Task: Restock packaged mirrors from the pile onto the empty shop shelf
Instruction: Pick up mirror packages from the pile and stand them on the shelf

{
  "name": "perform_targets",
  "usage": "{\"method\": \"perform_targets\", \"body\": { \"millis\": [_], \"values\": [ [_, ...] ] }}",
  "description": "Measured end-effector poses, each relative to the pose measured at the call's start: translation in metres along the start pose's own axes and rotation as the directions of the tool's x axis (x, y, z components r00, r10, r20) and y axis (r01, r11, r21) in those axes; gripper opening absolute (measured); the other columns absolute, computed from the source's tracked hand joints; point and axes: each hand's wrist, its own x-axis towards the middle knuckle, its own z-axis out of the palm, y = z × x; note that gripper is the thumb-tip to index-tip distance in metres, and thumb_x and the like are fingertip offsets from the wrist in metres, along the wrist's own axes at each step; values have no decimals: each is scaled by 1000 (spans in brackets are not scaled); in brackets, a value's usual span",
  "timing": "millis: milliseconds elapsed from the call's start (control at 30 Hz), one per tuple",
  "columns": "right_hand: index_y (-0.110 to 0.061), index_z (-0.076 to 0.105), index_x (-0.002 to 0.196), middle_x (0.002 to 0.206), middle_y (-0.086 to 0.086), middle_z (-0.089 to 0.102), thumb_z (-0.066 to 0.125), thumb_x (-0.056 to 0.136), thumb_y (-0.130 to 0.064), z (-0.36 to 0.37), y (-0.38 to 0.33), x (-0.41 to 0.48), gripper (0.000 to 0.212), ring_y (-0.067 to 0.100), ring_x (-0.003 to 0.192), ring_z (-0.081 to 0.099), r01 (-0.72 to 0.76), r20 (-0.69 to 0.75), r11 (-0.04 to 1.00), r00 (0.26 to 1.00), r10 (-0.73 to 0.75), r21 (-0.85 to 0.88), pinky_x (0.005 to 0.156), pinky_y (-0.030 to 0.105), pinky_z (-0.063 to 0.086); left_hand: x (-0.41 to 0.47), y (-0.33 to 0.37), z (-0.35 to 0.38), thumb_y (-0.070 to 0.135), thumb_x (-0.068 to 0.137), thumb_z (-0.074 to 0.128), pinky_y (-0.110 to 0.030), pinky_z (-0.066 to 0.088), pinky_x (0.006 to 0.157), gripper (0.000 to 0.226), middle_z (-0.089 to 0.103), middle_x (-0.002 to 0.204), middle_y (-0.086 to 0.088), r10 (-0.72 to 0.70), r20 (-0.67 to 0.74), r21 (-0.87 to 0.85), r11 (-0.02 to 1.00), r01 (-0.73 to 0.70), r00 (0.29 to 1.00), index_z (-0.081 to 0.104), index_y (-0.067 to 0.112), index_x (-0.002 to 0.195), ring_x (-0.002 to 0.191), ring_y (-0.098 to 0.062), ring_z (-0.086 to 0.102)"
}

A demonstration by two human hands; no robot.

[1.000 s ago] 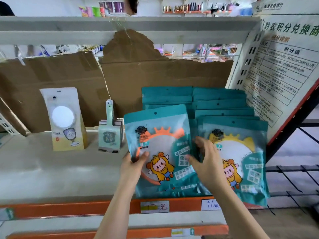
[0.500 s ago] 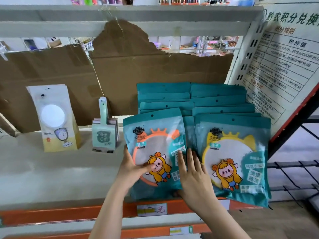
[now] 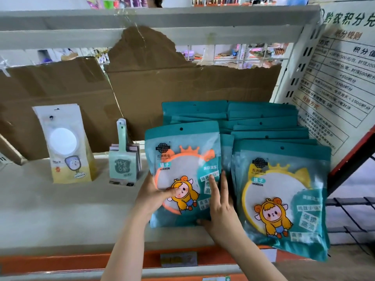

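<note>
Teal mirror pack with an orange ring stands on the shelf, just left of the yellow-ringed pack. My left hand grips its left edge, fingers hidden behind; my right hand lies flat on its front, fingers straight. Cardboard backs the shelf; a pale pouch and small green packs stand further left. The packs behind show only their top edges

The orange pack has come down onto the shelf; the right hand has moved flat onto its front.
</note>
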Motion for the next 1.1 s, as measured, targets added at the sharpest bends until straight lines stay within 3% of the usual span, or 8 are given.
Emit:
{"method": "perform_targets", "body": {
  "millis": [100, 200, 267, 367, 500, 667, 867, 1100],
  "values": [
    [-35, -44, 131, 141, -2, -49, 72, 78, -20, 4, -4, 11, 129, 30, 107, 59, 36, -100, 999, 994, -39, -35, 74, 30, 52, 6, 1, -3, 30, 41, 96, -52, 54, 85, 85, 68, 110, -9, -7, -56, 15, 1000, 8, 998, 54, 16, 114, 100, -25, 67],
    [-18, -12, 149, 155, 12, -22, 70, 61, 4, 3, -11, 26, 122, 27, 67, 64, -16, -183, 996, 983, 1, -86, 42, 22, 38, 20, -7, -3, 51, 36, 90, -47, 54, 86, 98, 67, 112, -5, 31, -124, 114, 993, -17, 992, 51, 19, 120, 102, -23, 66],
    [-5, 14, 147, 154, 24, 4, 65, 52, 10, -1, -15, 36, 109, 33, 67, 65, -73, -230, 990, 972, 43, -121, 37, 23, 34, 27, 3, 0, 44, 45, 93, -40, 53, 85, 90, 65, 113, -1, 86, -124, 207, 977, -59, 989, 50, 23, 122, 103, -23, 64],
    [0, 18, 146, 150, 32, 10, 68, 58, 4, -3, -23, 40, 101, 49, 112, 53, -106, -207, 986, 975, 77, -132, 62, 33, 55, 33, 12, 3, 30, 54, 91, -35, 49, 89, 82, 61, 114, 0, 182, -94, 364, 921, -136, 979, 47, 16, 122, 105, -19, 58],
    [-16, -16, 148, 153, 13, -22, 62, 77, -22, -4, -29, 29, 105, 42, 137, 20, -156, -72, 966, 982, 174, 207, 103, 40, 33, 28, 13, 3, 25, 57, 90, -26, 42, 87, 83, 53, 113, 3, 210, -74, 400, 902, -164, 975, 43, 12, 124, 105, -14, 49],
    [-12, 1, 147, 148, 14, 31, 74, 78, -31, -4, -23, 44, 102, 28, 131, 40, -218, -128, 772, 924, 360, 597, 100, 30, 36, 27, 10, 0, 22, 55, 91, -23, 37, 89, 94, 47, 118, 3, 193, -20, 397, 902, -170, 981, 37, 12, 131, 109, -9, 43],
    [-25, 0, 146, 140, 6, 47, 85, 61, -38, 5, -22, 61, 121, 22, 124, 50, -230, -119, 689, 900, 419, 687, 98, 32, 44, 23, 8, 0, 21, 59, 89, -19, 35, 88, 98, 41, 117, 10, 220, -19, 367, 909, -198, 975, 30, 16, 137, 109, -4, 40],
    [-28, 4, 149, 144, -3, 40, 84, 61, -42, 3, -27, 72, 119, 17, 131, 42, -178, -125, 779, 942, 312, 601, 101, 42, 45, 24, -4, -11, 41, 41, 93, -42, 50, 91, 105, 58, 123, -3, 157, -182, 362, 929, -82, 971, 32, 24, 124, 112, -24, 57]
  ]
}}
